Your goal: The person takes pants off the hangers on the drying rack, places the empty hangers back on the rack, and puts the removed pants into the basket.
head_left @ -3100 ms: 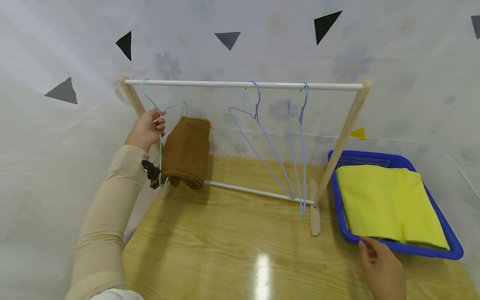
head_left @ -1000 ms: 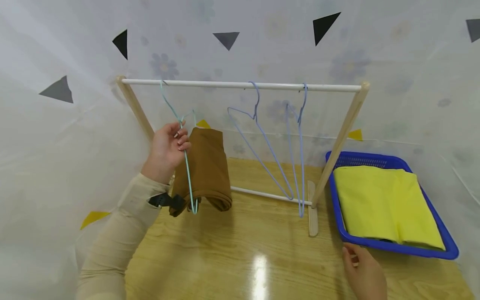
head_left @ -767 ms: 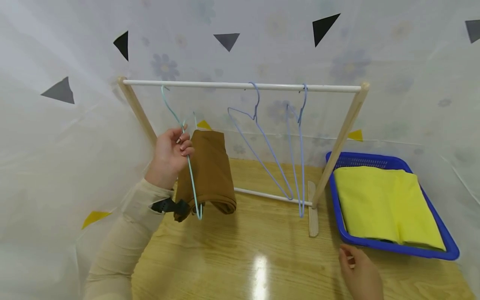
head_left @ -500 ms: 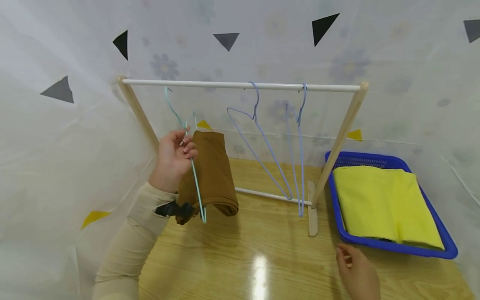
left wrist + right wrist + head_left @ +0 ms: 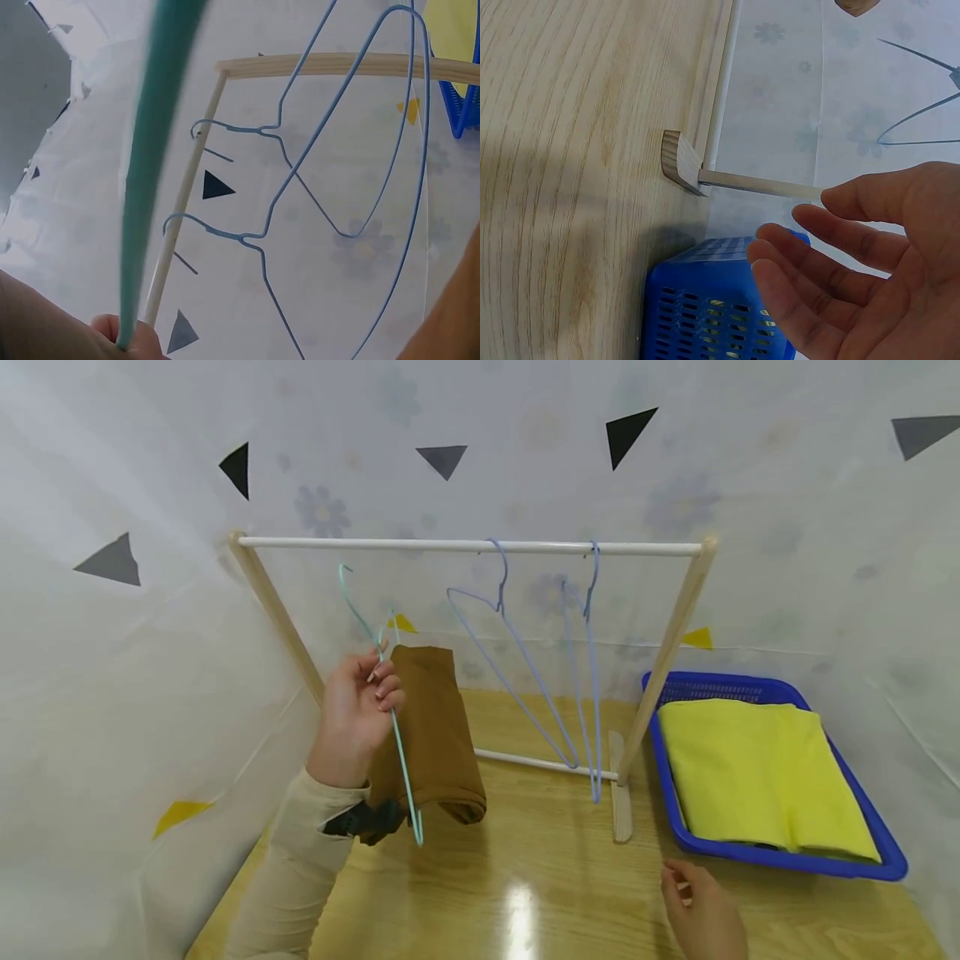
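In the head view my left hand (image 5: pixel 356 710) grips a mint-green wire hanger (image 5: pixel 405 768) just below its hook. A folded brown garment (image 5: pixel 435 718) is draped over this hanger, partly hidden behind the hand and wrist. The hanger's hook shows below the rack's white top rod (image 5: pixel 420 544), apart from it. Close up in the left wrist view, the hanger's wire (image 5: pixel 146 172) runs up from the fingers. My right hand (image 5: pixel 705 910), fingers loosely curled around nothing, is near the front left corner of the blue basket (image 5: pixel 780 858).
Two blue-violet hangers (image 5: pixel 525 664) hang on the rod towards the right. The wooden rack leg (image 5: pixel 667 660) slants down beside the basket, where folded yellow cloth (image 5: pixel 750 768) lies. A pale patterned sheet stands behind the wooden table (image 5: pixel 555 860).
My left hand has brought the green hanger and brown garment rightwards and down, its hook coming off the rod. My right hand has shifted left from the basket's rim. The view has tilted slightly.
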Motion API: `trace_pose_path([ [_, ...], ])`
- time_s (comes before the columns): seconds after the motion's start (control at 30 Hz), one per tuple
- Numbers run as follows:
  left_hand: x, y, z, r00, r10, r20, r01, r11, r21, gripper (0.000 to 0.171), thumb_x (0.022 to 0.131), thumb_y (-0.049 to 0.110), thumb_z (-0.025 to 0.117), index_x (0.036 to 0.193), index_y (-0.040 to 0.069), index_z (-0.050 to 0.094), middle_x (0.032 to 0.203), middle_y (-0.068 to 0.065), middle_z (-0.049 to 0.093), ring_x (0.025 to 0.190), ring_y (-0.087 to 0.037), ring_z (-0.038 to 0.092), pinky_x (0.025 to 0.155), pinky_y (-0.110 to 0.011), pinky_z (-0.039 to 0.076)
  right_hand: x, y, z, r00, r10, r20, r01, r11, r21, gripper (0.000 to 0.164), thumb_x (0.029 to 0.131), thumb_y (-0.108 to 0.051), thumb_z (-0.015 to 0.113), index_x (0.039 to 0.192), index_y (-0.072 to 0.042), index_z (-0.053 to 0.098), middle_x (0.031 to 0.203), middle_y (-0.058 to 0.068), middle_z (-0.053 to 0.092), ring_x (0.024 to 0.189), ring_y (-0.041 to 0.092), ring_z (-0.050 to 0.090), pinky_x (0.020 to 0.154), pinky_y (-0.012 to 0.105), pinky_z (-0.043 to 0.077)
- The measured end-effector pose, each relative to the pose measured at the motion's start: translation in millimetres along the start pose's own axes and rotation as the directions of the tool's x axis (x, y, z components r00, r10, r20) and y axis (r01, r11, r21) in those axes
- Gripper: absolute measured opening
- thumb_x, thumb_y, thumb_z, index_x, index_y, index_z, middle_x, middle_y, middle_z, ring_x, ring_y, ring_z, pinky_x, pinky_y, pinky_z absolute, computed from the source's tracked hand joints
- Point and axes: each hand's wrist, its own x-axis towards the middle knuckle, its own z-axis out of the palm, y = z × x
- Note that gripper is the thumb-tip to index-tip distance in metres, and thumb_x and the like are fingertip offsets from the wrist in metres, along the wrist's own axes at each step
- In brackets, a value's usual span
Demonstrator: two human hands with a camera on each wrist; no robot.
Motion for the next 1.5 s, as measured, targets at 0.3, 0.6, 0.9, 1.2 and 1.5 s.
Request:
trace_pose_path([
  [0.3, -5.3, -18.4, -8.9, 0.999, 0.018, 0.028, -0.019, 1.0, 0.025, 0.021, 0.091, 0.006, 0.029, 0.111, 0.011, 0.035, 0.066, 0.0, 0.031, 0.049, -0.01, 0.02, 0.04, -0.018, 0.017, -1, -11, 4, 0.995, 0.024, 0.099, -0.025, 1.0, 0.011, 0.023, 0.085, -0.015, 0.057, 0.103, -0.002, 0.062, 0.086, 0.007, 0.062, 0.07, 0.019, 0.057, 0.056, 0.034, 0.046],
  [0.6, -6.4, -38.1, -11.3, 0.998, 0.028, 0.06, -0.03, 0.999, 0.034, 0.023, 0.091, 0.006, 0.032, 0.114, 0.01, 0.035, 0.069, 0.0, 0.03, 0.051, -0.01, 0.021, 0.04, -0.018, 0.018, 3, -20, 15, 0.997, -0.042, 0.057, 0.041, 0.999, 0.027, 0.019, 0.084, -0.014, 0.058, 0.1, -0.003, 0.064, 0.084, 0.005, 0.062, 0.069, 0.015, 0.056, 0.058, 0.03, 0.046],
  [0.9, -13.6, -58.0, -9.9, 0.995, 0.057, 0.085, -0.061, 0.997, 0.04, 0.027, 0.09, 0.004, 0.03, 0.116, 0.009, 0.035, 0.069, 0.001, 0.029, 0.051, -0.008, 0.021, 0.041, -0.015, 0.017, 9, -23, 25, 0.994, -0.086, 0.07, 0.082, 0.995, 0.066, 0.016, 0.083, -0.012, 0.061, 0.097, -0.005, 0.065, 0.08, 0.002, 0.061, 0.066, 0.01, 0.053, 0.055, 0.024, 0.045],
  [1.2, -19.9, -71.8, -11.1, 0.992, 0.042, 0.119, -0.049, 0.997, 0.056, 0.019, 0.09, 0.003, 0.03, 0.105, 0.008, 0.041, 0.068, 0.001, 0.032, 0.051, -0.007, 0.021, 0.041, -0.015, 0.015, 15, -36, 40, 0.985, -0.146, 0.095, 0.12, 0.965, 0.234, 0.012, 0.083, -0.008, 0.061, 0.094, -0.007, 0.065, 0.081, 0.0, 0.061, 0.066, 0.008, 0.054, 0.055, 0.02, 0.046],
  [1.5, -22.2, -85.0, -11.6, 0.992, 0.051, 0.112, -0.063, 0.992, 0.11, 0.026, 0.091, 0.005, 0.03, 0.113, 0.009, 0.042, 0.068, 0.003, 0.032, 0.053, -0.006, 0.015, 0.045, -0.016, 0.009, 29, -53, 54, 0.955, -0.179, 0.237, 0.07, 0.912, 0.405, 0.022, 0.089, -0.024, 0.055, 0.106, -0.011, 0.061, 0.094, -0.002, 0.062, 0.081, 0.012, 0.058, 0.067, 0.023, 0.048],
])
